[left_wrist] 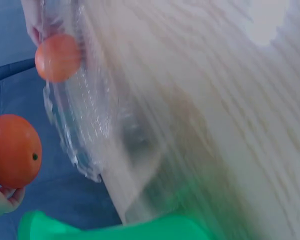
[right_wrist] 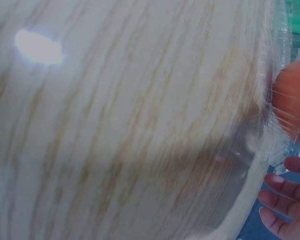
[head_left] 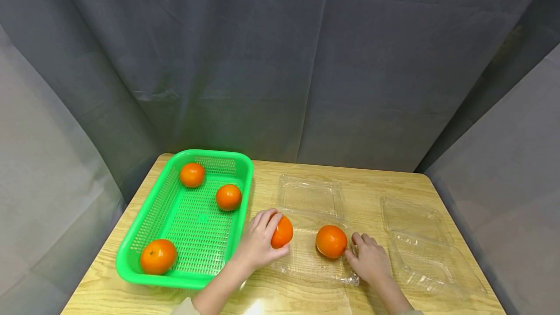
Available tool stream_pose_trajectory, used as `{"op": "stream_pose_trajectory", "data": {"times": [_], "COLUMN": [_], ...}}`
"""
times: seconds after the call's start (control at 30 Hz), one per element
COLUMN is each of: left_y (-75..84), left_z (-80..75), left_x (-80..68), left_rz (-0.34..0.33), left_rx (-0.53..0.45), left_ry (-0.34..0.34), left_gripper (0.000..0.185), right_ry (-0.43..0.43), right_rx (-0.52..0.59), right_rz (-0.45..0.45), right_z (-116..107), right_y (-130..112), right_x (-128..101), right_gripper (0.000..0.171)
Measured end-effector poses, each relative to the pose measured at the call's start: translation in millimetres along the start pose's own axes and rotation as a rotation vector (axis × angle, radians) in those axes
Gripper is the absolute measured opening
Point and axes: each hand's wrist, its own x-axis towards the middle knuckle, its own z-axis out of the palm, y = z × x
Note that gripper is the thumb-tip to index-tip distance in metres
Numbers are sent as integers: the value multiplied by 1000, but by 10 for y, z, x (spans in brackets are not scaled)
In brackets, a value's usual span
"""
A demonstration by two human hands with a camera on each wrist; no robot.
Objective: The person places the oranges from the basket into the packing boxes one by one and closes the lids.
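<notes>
Holding an orange (head_left: 283,232) in my left hand (head_left: 259,243), I have my fingers curled over its top and far side, with the thumb underneath, at the left edge of the open clear plastic clamshell (head_left: 306,261) in front of me. In the left wrist view the same orange (left_wrist: 12,151) sits against my fingertips (left_wrist: 2,200), with the clamshell's crinkled rim (left_wrist: 70,135) just beside it.

A second orange (head_left: 331,241) lies in the clamshell's near tray, well apart from the first one. My right hand (head_left: 370,259) rests just to its right, fingers loosely bent and pointing at the fruit; the fingertips are touching it or very nearly so, and I cannot tell which. That hand grips nothing. In the right wrist view my fingers (right_wrist: 285,197) lie just outside the plastic wall, with the orange (right_wrist: 294,97) blurred behind it.

The clamshell's hinged lid (head_left: 309,194) lies flat behind the tray, towards the curtain. To my left, the green basket (head_left: 144,237) nearly meets my left wrist; it holds three more oranges, one at the near corner (head_left: 158,256) and two towards the back (head_left: 192,174) (head_left: 228,197). To my right, another open clamshell (head_left: 420,242) lies near the table edge (head_left: 481,266). Bare wood shows between the two clamshells and along the near edge.
</notes>
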Motion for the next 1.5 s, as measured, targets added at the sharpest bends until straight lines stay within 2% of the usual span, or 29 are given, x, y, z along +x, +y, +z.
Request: {"op": "stream_pose_trajectory", "data": {"times": [0.47,0.73,0.9,1.17,1.5], "left_y": [258,383,435,456,470], "left_z": [363,565,665,774,792], "left_x": [-26,-83,-123,-140,-92], "left_rz": [36,104,109,81,65], "left_rx": [-38,-17,-14,-30,-63], "left_ry": [-170,-218,-254,-291,-384], "left_gripper": [61,63,65,66,67], "right_ry": [8,2,5,-6,12], "right_rx": [5,3,7,10,15], "right_rz": [-5,1,-2,0,2], "right_z": [-1,-20,-24,-15,7], "right_y": [6,-15,-16,-12,-9], "right_x": [12,7,3,6,10], "right_gripper": [25,25,24,26,26]}}
